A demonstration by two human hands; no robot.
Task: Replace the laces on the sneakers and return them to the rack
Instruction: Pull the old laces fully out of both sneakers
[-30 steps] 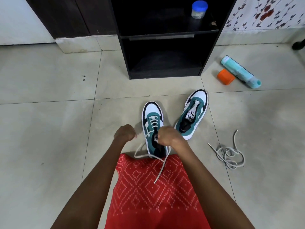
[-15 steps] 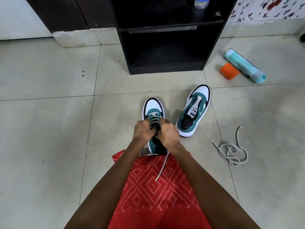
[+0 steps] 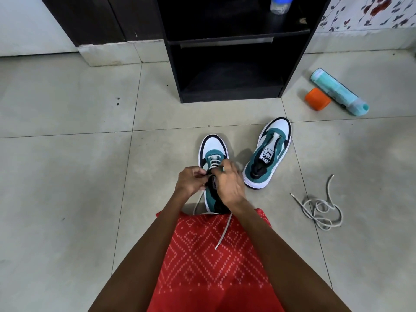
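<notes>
A teal, white and black sneaker stands on the floor tiles in front of my lap, its front eyelets threaded with a white lace whose loose ends trail onto my red garment. My left hand pinches the lace at the sneaker's left side. My right hand grips the sneaker's upper at the eyelets. A second matching sneaker without a lace stands to the right. A loose grey lace lies coiled on the floor further right. The black shoe rack stands ahead.
A light-blue cylindrical bottle and an orange cap lie on the floor right of the rack. A small blue-lidded jar sits on the rack's upper shelf. Dark cabinet doors stand at the back left.
Both hands came together over the laced sneaker's eyelets after being spread apart pulling the lace ends. The left lace loop has dropped beside the shoe.
</notes>
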